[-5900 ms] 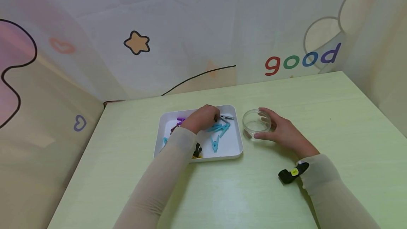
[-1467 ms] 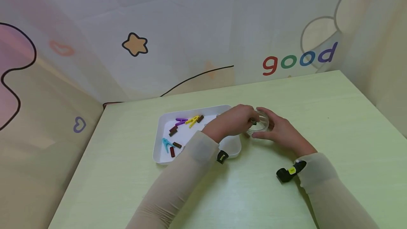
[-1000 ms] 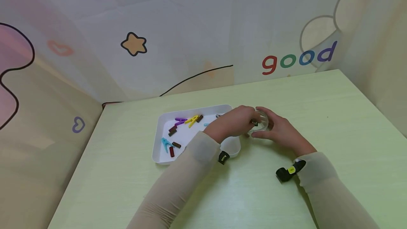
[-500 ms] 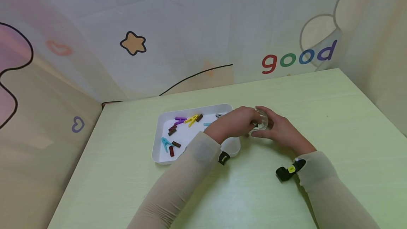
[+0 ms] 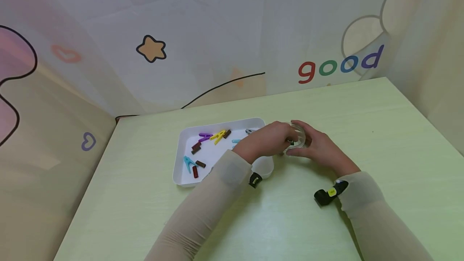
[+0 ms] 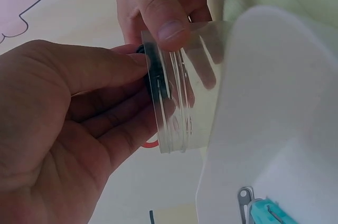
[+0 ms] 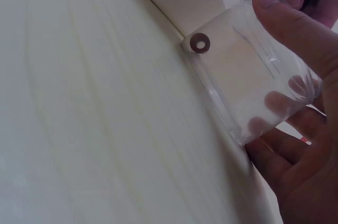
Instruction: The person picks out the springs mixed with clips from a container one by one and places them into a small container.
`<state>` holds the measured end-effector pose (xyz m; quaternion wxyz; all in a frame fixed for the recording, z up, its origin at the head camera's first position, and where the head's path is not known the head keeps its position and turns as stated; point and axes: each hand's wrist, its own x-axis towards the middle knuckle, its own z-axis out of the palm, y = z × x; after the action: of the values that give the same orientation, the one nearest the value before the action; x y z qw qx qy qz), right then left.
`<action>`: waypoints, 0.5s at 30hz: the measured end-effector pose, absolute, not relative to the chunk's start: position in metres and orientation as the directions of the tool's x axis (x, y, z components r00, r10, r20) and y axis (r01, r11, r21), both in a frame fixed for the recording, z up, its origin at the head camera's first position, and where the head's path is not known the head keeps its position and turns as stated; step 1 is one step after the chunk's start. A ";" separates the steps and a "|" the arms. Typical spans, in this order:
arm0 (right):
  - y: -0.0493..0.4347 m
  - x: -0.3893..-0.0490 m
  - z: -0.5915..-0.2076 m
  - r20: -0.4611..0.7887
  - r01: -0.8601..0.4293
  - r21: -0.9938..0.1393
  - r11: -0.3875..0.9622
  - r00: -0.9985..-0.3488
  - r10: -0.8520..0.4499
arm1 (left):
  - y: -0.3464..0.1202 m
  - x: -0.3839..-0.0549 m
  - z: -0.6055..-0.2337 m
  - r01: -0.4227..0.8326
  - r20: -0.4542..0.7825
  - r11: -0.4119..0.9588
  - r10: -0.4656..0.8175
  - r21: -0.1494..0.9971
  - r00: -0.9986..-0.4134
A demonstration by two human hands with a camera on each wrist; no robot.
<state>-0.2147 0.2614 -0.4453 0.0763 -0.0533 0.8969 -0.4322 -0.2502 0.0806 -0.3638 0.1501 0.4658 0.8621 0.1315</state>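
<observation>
1. Clock directions follow the head view, twelve o'clock being the far side of the surface.
2. The left hand comes in from the jar's nine o'clock side; its thumb and fingers pinch a dark spring at the jar's mouth, the spring partly seen through the clear wall.
3. The right hand is at the jar's four o'clock side, its thumb and curled fingers holding the wall.
4. The clear jar stands upright on the surface, just beside the tray at about three o'clock from it. A dark, round piece with a pale hole shows near its base in the right wrist view.
5. The white tray lies partly under the left arm, which hides some of its contents.
6. In the tray, a purple clip lies at eleven o'clock, and a yellow clip at twelve beside a brown spring.
7. Two touching springs lie at ten o'clock. Around eight are a blue clip, another brown spring and a red spring.
8. A grey metal clip shows at two o'clock.
</observation>
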 end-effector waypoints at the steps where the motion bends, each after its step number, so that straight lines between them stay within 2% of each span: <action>1: 0.261 -0.215 -0.445 -0.091 -0.030 -0.784 0.620 -0.983 -0.162 | 0.081 -0.250 -0.364 0.763 -0.135 0.532 0.842 0.368 -0.522; 15: 0.261 -0.216 -0.445 -0.103 -0.015 -0.772 0.636 -0.984 -0.147 | 0.080 -0.250 -0.363 0.785 -0.116 0.510 0.856 0.353 -0.504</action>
<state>-0.2158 0.2609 -0.4449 0.0781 -0.0450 0.9009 -0.4245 -0.2495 0.0800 -0.3633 0.1392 0.4781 0.8577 0.1280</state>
